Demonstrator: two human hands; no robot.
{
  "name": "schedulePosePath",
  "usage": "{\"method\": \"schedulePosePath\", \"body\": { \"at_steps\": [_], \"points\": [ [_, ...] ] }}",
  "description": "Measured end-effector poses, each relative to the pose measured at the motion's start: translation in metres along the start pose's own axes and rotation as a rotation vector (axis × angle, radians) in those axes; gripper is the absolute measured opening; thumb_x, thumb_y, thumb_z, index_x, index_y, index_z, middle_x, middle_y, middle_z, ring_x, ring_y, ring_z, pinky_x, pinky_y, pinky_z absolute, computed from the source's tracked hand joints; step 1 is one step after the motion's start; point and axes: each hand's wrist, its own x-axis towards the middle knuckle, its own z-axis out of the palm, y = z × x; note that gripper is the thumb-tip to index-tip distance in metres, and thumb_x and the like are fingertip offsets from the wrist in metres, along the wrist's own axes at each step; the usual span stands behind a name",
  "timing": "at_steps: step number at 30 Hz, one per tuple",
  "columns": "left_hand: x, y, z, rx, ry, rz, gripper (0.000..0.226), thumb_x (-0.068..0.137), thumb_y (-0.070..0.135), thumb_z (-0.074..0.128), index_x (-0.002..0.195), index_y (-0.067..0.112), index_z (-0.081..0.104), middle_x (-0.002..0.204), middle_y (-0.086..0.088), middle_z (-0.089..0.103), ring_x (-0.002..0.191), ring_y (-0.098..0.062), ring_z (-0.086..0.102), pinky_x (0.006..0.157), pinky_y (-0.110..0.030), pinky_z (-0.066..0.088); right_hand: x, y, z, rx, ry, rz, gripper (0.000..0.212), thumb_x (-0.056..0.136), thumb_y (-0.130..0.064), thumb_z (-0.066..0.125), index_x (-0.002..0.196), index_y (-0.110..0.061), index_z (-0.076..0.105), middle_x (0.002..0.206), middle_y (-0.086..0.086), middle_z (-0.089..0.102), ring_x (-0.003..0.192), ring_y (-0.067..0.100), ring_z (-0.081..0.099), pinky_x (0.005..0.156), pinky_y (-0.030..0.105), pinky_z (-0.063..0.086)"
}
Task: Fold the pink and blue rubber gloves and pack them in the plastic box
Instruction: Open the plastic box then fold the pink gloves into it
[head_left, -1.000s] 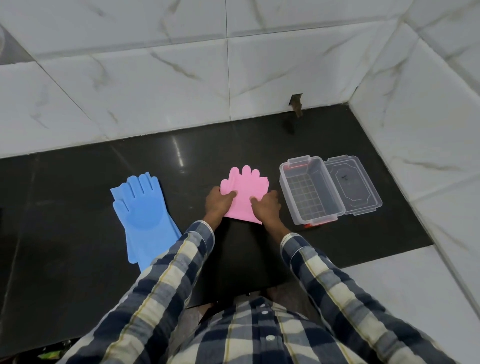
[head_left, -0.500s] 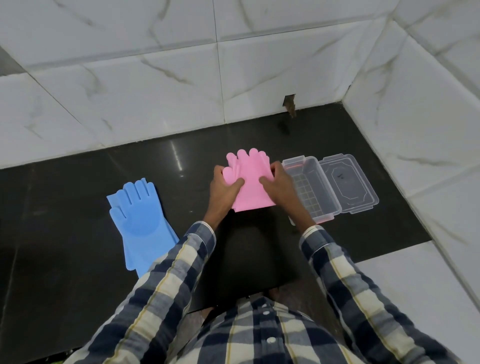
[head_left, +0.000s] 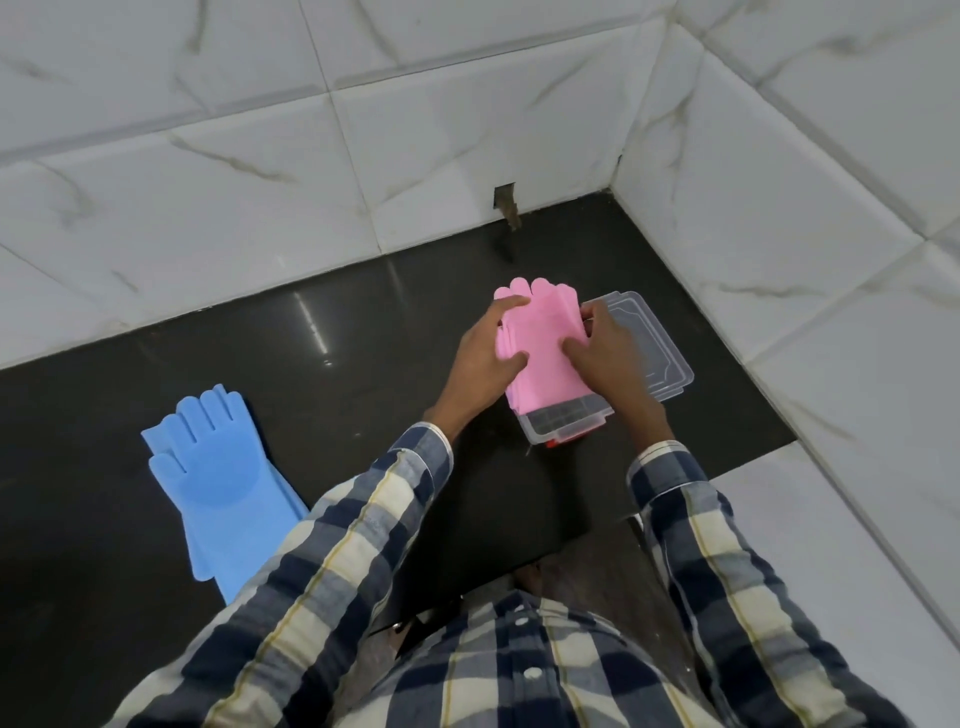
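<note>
Now, counter (head_left: 363, 364): dark and glossy, set into a corner of white marbled tile; everything I work with sits on it.
Blue gloves (head_left: 218, 478): flat and unfolded at about 9 o'clock from my hands, well apart from them, fingers toward 12, cuffs running under my left sleeve (head_left: 322, 551). My left hand is the nearer one for them.
Plastic box (head_left: 566, 423): clear, at about 1 o'clock from my chest, its long axis running 12 to 6; only the near end shows, with a gridded floor and a red catch.
Lid (head_left: 660, 364): lies open on the box's 3 o'clock side, touching it, partly under my right wrist.
Pink gloves (head_left: 540, 343): folded, held right over the box's mouth, long axis lined up with the box, fingertips toward 12 and reaching past its far end. I cannot tell whether the fold already rests on the floor inside.
Left hand (head_left: 483, 358): curled onto the fold's 9 o'clock edge, thumb on top.
Right hand (head_left: 608, 358): clamped on the 3 o'clock edge, thumb pressing the top face.
Next move, as I judge it: press straight down; the glove fingertips overhanging the far wall are what may catch.
In the way: nothing between fold and box; the small dark gap (head_left: 506, 205) in the wall at 12 is clear of it.
</note>
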Motion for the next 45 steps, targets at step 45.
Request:
{"method": "schedulePosePath", "body": {
  "at_steps": [45],
  "points": [
    [0.002, 0.007, 0.052, 0.920, -0.166, -0.171, 0.051, 0.093, 0.026, 0.070, 0.139, 0.017, 0.051, 0.138, -0.012, 0.059, 0.133, -0.034, 0.055, 0.114, -0.062, 0.038, -0.003, 0.015, 0.027, -0.485, -0.026, -0.126, 0.036, 0.097, -0.030, 0.074, 0.129, -0.017, 0.063, 0.119, 0.008, 0.073, 0.105, 0.026, 0.072, 0.093, 0.036, 0.057]
  ]
}}
